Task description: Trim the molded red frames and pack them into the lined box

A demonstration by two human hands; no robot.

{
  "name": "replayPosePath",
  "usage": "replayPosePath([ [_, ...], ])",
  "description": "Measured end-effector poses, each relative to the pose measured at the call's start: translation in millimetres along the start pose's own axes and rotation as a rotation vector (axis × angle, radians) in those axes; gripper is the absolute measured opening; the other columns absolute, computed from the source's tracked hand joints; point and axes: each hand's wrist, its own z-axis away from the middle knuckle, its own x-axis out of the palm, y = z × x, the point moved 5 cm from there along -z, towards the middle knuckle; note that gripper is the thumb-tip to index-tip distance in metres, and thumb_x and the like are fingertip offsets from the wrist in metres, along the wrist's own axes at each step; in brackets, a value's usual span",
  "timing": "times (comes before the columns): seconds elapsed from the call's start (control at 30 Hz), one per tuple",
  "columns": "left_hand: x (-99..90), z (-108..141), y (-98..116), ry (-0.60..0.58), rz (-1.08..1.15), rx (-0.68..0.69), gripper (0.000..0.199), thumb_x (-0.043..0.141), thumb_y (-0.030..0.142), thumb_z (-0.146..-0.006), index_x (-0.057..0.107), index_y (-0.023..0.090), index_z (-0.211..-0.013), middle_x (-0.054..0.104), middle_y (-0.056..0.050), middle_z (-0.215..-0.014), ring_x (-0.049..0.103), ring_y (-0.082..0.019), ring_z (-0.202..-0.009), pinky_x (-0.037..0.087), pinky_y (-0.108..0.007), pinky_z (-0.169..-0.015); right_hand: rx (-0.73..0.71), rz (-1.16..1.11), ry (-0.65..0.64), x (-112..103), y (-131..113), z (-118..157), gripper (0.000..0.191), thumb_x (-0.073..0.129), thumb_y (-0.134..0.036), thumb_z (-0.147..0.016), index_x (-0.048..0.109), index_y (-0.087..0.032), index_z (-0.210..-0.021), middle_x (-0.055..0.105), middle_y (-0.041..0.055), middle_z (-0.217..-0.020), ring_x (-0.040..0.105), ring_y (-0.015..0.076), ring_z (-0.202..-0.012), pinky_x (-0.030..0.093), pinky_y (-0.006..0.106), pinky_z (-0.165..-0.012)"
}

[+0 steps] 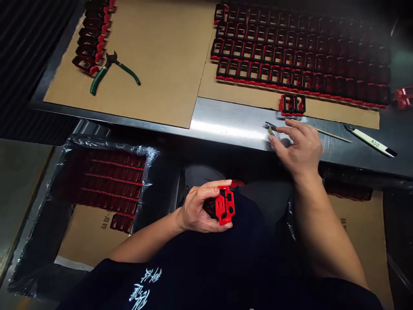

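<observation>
My left hand is closed around a red and black plastic frame, held in front of my body with its red face turned to the right. Over the metal bench edge, my right hand has thumb and fingertip at a small metal piece, seemingly pinching it; the piece is too small to name. Just beyond that hand, a pair of red and black frames stands at the cardboard's edge. A thin wooden stick lies beside the hand, and a white-handled tool marked A55 rests further right.
Rows of red and black frames fill the back right cardboard. Green-handled pliers lie on the left cardboard, near a column of frames. Below left is a plastic-lined box with more frames; another cardboard sits below right.
</observation>
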Motion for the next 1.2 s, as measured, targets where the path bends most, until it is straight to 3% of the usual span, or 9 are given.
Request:
replayPosePath([
  [0.07,-1.2,-2.5,1.4,-0.005,-0.059,0.020,0.077,0.085,0.042,-0.075,0.045,0.006,-0.130,0.063,-0.025,-0.121,0.065,-0.026,-0.118,0.059,-0.032,-0.091,0.108,-0.125,0.039,-16.0,-16.6,28.0,0.038,0.062,-0.048,-0.084,0.076,-0.015,-0.097,0.067,0.0078,-0.107,0.064,0.0068,-0.105,0.051,0.025,-0.100],
  [0.1,-1.2,-3.6,1.2,-0.013,-0.085,0.019,0.075,0.085,0.042,-0.075,0.046,0.006,-0.128,0.064,-0.025,-0.119,0.066,-0.026,-0.116,0.059,-0.031,-0.089,0.226,-0.287,-0.038,-19.6,-23.6,45.7,0.038,0.061,-0.047,-0.085,0.075,-0.014,-0.099,0.067,0.0070,-0.102,0.065,0.0033,-0.095,0.053,0.018,-0.089],
  [0.2,1.6,-6.6,0.6,-0.066,-0.123,0.025,0.070,0.085,0.041,-0.075,0.047,0.008,-0.124,0.064,-0.026,-0.120,0.066,-0.026,-0.116,0.060,-0.029,-0.085,0.434,-0.825,-0.687,-8.3,-63.2,104.8,0.054,0.062,-0.051,-0.083,0.068,-0.007,-0.114,0.068,0.0115,-0.101,0.068,0.0032,-0.086,0.058,0.011,-0.079],
  [0.3,5.5,-9.7,0.9,-0.125,-0.135,0.053,0.065,0.083,0.039,-0.077,0.047,0.009,-0.122,0.062,-0.026,-0.125,0.065,-0.023,-0.117,0.059,-0.024,-0.082,0.437,-0.998,-0.923,-9.0,-92.2,134.1,0.054,0.058,-0.044,-0.086,0.064,-0.007,-0.125,0.066,0.0136,-0.109,0.070,0.0039,-0.091,0.058,0.008,-0.081],
  [0.43,7.1,-11.6,-0.7,-0.148,-0.128,0.051,0.065,0.084,0.037,-0.077,0.046,0.011,-0.123,0.061,-0.024,-0.129,0.066,-0.020,-0.115,0.059,-0.022,-0.079,0.486,-1.084,-0.945,-4.6,-98.1,135.7,0.049,0.057,-0.041,-0.087,0.064,-0.009,-0.124,0.066,0.0123,-0.109,0.069,0.0014,-0.090,0.056,0.004,-0.084],
  [0.67,8.7,-6.6,-3.5,-0.096,-0.026,-0.002,0.072,0.079,0.047,-0.081,0.043,0.008,-0.131,0.066,-0.025,-0.113,0.066,-0.026,-0.115,0.060,-0.034,-0.090,0.795,-1.563,-1.179,20.4,-100.6,151.1,0.074,0.073,-0.051,-0.073,0.047,-0.005,-0.126,0.066,0.0120,-0.102,0.063,0.0006,-0.073,0.055,0.010,-0.070],
  [0.77,10.2,-7.1,-4.3,-0.108,-0.038,-0.059,0.072,0.078,0.050,-0.081,0.042,0.008,-0.128,0.066,-0.024,-0.110,0.067,-0.027,-0.113,0.060,-0.034,-0.091,0.869,-1.582,-1.154,24.3,-100.2,154.4,0.075,0.075,-0.050,-0.070,0.043,-0.008,-0.124,0.063,0.0123,-0.109,0.066,0.0040,-0.079,0.057,0.013,-0.068],
  [0.93,11.7,-10.1,-3.9,-0.154,-0.055,-0.079,0.069,0.077,0.050,-0.081,0.045,0.006,-0.124,0.067,-0.023,-0.111,0.067,-0.027,-0.114,0.057,-0.032,-0.096,0.948,-1.546,-1.084,21.1,-98.9,154.4,0.079,0.078,-0.051,-0.067,0.040,-0.010,-0.122,0.060,0.0022,-0.089,0.064,0.0044,-0.071,0.057,0.016,-0.067],
  [1.2,11.6,-8.9,-6.7,-0.188,-0.049,-0.106,0.067,0.073,0.055,-0.084,0.047,0.007,-0.124,0.066,-0.025,-0.116,0.067,-0.028,-0.112,0.059,-0.033,-0.093,0.931,-1.527,-1.055,18.8,-98.3,152.1,0.080,0.079,-0.051,-0.066,0.039,-0.009,-0.121,0.057,0.0001,-0.085,0.063,0.0025,-0.071,0.056,0.014,-0.067],
])
